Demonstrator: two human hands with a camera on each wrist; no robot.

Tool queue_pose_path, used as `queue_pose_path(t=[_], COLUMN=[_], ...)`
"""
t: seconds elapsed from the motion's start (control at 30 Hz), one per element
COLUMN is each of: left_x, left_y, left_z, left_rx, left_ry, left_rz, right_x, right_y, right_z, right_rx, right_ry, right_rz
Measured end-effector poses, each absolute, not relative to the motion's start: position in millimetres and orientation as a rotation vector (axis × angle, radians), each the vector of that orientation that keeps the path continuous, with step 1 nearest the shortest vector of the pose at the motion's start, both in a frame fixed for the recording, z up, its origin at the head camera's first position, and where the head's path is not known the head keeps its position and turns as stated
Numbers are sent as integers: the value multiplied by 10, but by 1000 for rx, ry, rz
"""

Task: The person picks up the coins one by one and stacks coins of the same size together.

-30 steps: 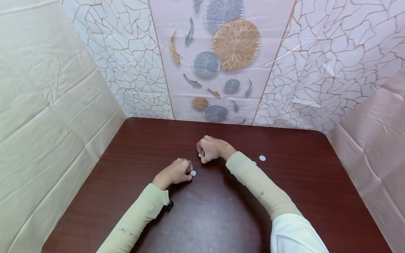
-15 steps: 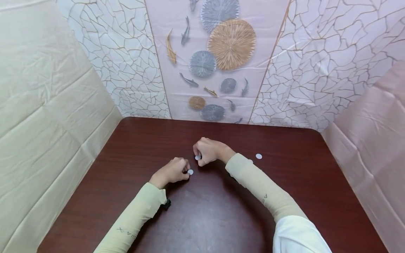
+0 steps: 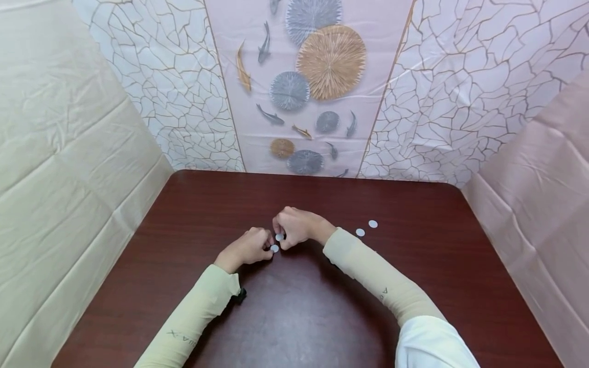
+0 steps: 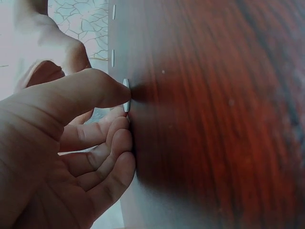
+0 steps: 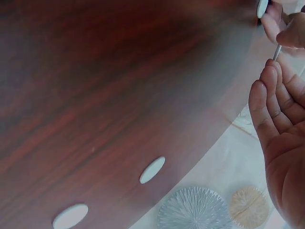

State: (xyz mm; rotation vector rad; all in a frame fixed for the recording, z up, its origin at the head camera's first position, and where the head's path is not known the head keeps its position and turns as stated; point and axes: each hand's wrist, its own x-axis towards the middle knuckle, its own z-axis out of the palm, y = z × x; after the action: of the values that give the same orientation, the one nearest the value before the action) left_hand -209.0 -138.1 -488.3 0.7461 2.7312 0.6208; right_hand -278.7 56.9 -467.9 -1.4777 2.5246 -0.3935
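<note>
My left hand [image 3: 248, 249] rests low on the dark red table, pinching a small white disc [image 3: 274, 248] between thumb and fingers. In the left wrist view that disc [image 4: 126, 95] stands at the thumb tip, close to the tabletop. Just beyond and to its right, my right hand [image 3: 296, 226] pinches a second white disc [image 3: 279, 237]. From the right wrist view, this second disc [image 5: 277, 52] appears edge-on between thumb and fingertips. The two discs are close together; in the head view a narrow gap shows between them.
Two more white discs, a nearer one [image 3: 360, 232] and a farther one [image 3: 373, 224], lie flat beyond my right forearm. A tiny pale sliver shows beside that sleeve, too small to identify. Patterned cloth [image 3: 308, 102] hangs behind the table [image 3: 207, 199].
My right hand has come nearer and leftward with its disc, up to the left hand's disc. My left hand stays nearly still. The nearer loose disc has come out from behind the right sleeve.
</note>
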Motion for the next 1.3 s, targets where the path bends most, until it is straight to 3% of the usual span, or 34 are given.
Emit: queue_pose_path(t=[1.3], left_x=[-2064], left_y=[-1433], left_z=[-4901], left_rx=[773], left_ry=[2716], left_rz=[724], right_x=[-2542], right_y=[527], right_z=[-4930], right_rx=[-1357], right_ry=[2558], right_rz=[-536])
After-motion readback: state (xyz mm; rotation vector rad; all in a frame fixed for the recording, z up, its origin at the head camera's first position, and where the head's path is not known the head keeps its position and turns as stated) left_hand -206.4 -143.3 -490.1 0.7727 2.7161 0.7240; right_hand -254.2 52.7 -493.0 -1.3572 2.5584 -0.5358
